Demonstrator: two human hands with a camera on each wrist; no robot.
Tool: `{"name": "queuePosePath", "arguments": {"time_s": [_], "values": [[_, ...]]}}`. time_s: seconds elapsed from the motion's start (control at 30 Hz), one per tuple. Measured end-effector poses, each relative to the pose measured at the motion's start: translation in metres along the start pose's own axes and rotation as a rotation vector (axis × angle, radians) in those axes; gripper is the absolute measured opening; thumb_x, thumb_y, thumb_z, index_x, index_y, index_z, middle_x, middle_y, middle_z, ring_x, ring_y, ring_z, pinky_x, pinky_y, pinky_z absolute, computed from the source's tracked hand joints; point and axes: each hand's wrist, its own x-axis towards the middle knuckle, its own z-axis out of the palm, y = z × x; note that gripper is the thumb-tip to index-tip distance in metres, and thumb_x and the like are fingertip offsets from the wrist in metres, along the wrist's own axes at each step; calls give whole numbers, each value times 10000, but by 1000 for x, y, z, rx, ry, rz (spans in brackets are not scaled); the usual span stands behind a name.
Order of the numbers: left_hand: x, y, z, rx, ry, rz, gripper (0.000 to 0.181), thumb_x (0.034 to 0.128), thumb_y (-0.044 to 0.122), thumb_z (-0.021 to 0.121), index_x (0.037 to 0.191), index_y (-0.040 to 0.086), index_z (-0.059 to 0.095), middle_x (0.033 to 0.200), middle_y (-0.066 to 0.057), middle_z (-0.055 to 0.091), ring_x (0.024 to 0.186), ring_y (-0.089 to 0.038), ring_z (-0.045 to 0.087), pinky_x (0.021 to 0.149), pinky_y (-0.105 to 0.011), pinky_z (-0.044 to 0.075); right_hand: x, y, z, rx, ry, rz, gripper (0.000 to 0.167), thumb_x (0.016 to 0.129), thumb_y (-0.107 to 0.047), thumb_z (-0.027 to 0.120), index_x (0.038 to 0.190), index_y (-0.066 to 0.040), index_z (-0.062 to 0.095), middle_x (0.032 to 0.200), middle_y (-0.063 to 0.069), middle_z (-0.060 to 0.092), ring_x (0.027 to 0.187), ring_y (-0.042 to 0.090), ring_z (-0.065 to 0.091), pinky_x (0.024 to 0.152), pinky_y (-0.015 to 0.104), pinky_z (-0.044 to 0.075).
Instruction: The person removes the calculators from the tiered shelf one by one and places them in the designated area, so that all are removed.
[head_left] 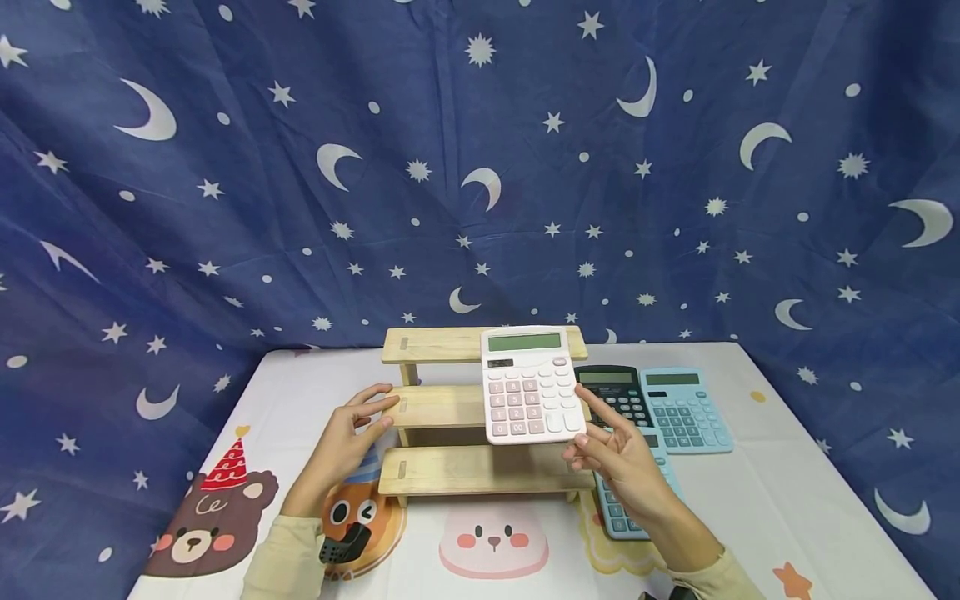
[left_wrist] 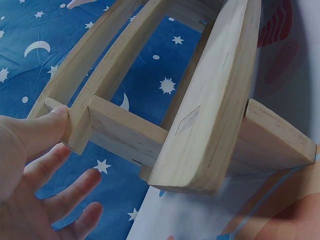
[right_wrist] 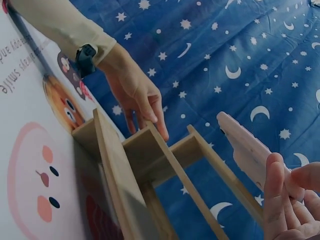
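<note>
A pale pink calculator (head_left: 547,354) with a greenish display hangs tilted in front of the right part of a three-tier wooden rack (head_left: 457,469). My right hand (head_left: 626,467) grips its lower right corner, thumb and fingers on opposite faces. Seen edge-on in the right wrist view, the calculator (right_wrist: 246,145) is apart from the tiers. At the rack's other end, my left hand (head_left: 345,446) pinches the left tip of the middle tier. The left wrist view has that hand's (left_wrist: 30,170) thumb on the board, with the other fingers spread below it.
Right of the rack lie a black calculator (head_left: 611,392), a light blue calculator (head_left: 693,421) and another blue calculator (head_left: 618,512), partly covered by my right hand. A white cartoon-print cloth (head_left: 772,467) covers the table; a blue star-patterned curtain (head_left: 525,167) hangs behind.
</note>
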Motion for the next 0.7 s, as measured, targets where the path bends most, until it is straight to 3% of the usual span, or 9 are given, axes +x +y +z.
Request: {"name": "queuePosePath", "arguments": {"time_s": [0.37, 0.7], "values": [[0, 1, -1, 9, 0, 1, 357, 988, 118, 643, 1314, -27, 654, 1488, -208, 529, 1408, -470, 446, 992, -677, 450, -17, -2, -13, 0, 6, -3, 737, 1011, 44, 513, 1620, -15, 103, 1136, 19, 749, 854, 69, 738, 732, 186, 588], [0, 1, 0, 2, -1, 7, 352, 989, 116, 641, 1314, -20, 657, 1486, -208, 529, 1400, -468, 454, 985, -672, 453, -37, -1, -30, -53, 33, 25, 736, 1025, 27, 496, 1622, -21, 69, 1185, -20, 743, 862, 55, 733, 742, 191, 592]]}}
